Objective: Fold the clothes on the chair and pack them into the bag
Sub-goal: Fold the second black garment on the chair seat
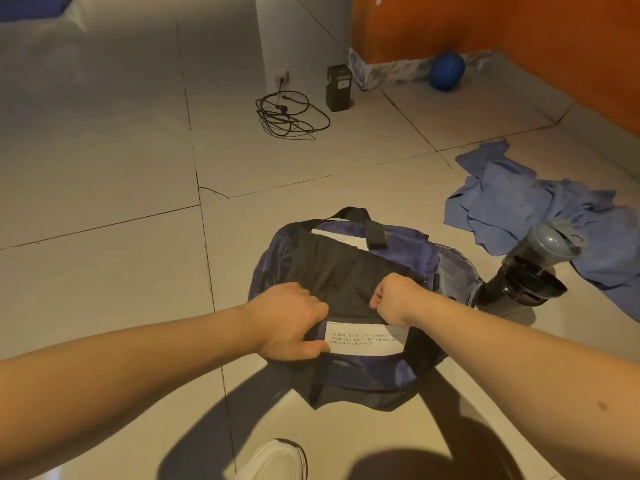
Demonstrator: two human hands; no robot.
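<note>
I log left hand [291, 320] clamped on near rim of navy fabric bag with black strap handles [273, 258], thumb against white printed label [367, 342]. I read right hand [398, 299] as curled, pinching near edge of folded black garment [346, 277] lying in bag's open mouth. Hands close, not touching. Bag sits on pale tiled floor [104, 271]. To right, crumpled light-blue clothes [512, 202] on floor, apart from bag; dark cylindrical container [530, 275] between.

Navy bag [408, 247] with black straps is gaping open, mouth up, a folded black garment [346, 275] lying flat inside the bag, a crumpled blue garment [512, 206] sprawling near the bag's right side.
</note>
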